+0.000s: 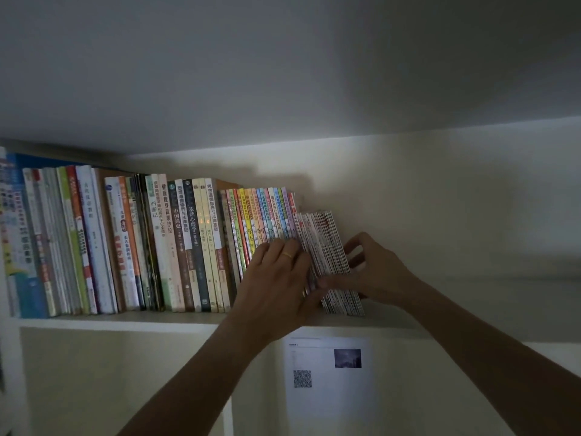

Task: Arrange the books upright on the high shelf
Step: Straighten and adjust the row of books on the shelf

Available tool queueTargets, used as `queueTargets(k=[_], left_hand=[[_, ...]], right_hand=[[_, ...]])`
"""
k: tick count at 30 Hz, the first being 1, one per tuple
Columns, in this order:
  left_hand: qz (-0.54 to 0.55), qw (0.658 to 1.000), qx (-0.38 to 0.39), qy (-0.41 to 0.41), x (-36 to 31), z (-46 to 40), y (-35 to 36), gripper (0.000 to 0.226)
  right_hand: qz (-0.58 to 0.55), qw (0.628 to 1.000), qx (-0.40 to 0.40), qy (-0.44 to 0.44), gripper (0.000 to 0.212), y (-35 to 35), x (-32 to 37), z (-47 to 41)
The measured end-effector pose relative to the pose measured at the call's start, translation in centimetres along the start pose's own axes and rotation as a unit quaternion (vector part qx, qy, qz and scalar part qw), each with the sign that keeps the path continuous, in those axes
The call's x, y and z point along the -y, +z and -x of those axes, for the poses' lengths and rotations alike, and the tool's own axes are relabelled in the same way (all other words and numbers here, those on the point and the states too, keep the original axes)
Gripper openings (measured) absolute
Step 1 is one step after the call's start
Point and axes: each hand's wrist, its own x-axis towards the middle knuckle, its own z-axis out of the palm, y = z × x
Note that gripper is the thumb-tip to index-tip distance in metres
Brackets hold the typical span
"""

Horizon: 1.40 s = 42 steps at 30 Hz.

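Long row of books (125, 247) stands upright on high shelf (132, 319), filling left and middle. Bundle of thin booklets (330, 262) at row's right end, leaning left. Left hand (276, 278) on bundle's left side, right hand (374, 269) on its right. Printed sheet (327, 372) on wall below shelf.

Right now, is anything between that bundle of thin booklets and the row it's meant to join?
Only the left hand, lying flat between the booklets and the row. The right hand grips the bundle's far side. Nothing else visible blocks it.
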Motion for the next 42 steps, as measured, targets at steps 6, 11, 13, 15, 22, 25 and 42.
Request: queueTargets(k=[6, 11, 13, 15, 22, 25, 42], left_hand=[[0.005, 1.000, -0.014, -0.018, 0.1, -0.1, 0.8, 0.057], [0.039, 0.998, -0.040, -0.007, 0.5, 1.8, 0.5, 0.043], [0.039, 0.999, -0.028, -0.022, 1.3, 3.0, 0.7, 0.033], [0.061, 0.996, 0.012, -0.062, 2.1, 3.6, 0.5, 0.033], [0.165, 0.978, 0.090, -0.087, 2.1, 2.2, 1.4, 0.045], [0.189, 0.975, 0.086, -0.080, 1.5, 1.6, 1.8, 0.043], [-0.093, 0.990, 0.011, 0.109, 13.6, 4.5, -0.5, 0.065]], right_hand=[[0.000, 1.000, -0.001, 0.019, 0.079, 0.5, -0.8, -0.9], [0.065, 0.997, -0.033, 0.023, 0.097, 1.1, -0.7, 1.4], [0.135, 0.989, -0.060, 0.011, 0.106, 1.7, -0.6, 2.0], [0.207, 0.974, -0.093, -0.022, 0.104, 2.8, -0.7, 2.4], [0.305, 0.940, -0.128, -0.081, 0.095, 4.6, -1.0, 1.1], [0.287, 0.946, -0.133, -0.065, 0.095, 4.5, -1.2, 1.0], [0.195, 0.936, -0.264, -0.128, 0.118, 7.7, 3.2, -0.4]])
